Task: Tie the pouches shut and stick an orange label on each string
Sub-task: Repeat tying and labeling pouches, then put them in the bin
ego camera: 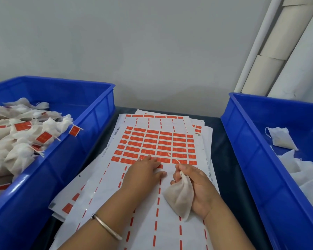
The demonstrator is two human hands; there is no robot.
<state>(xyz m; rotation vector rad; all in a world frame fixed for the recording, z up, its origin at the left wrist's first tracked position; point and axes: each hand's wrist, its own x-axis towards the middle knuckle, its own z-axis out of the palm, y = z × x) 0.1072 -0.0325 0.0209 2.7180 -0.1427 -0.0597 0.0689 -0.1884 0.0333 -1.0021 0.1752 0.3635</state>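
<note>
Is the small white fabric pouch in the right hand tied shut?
Shut: the white fabric pouch is gathered at its neck, its string sticking out above the right hand.

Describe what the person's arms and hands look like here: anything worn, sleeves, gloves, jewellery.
Both forearms are bare as far as the frame shows, with no sleeves in view. The left hand and right hand wear no gloves, and no rings can be made out. The only item worn is a thin, plain silver-coloured metal bangle round the left wrist.

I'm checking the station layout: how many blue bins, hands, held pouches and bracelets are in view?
Blue bins: 2 (left, right)
Hands: 2 (left, right)
Held pouch: 1
Bracelet: 1
Total: 6
</note>
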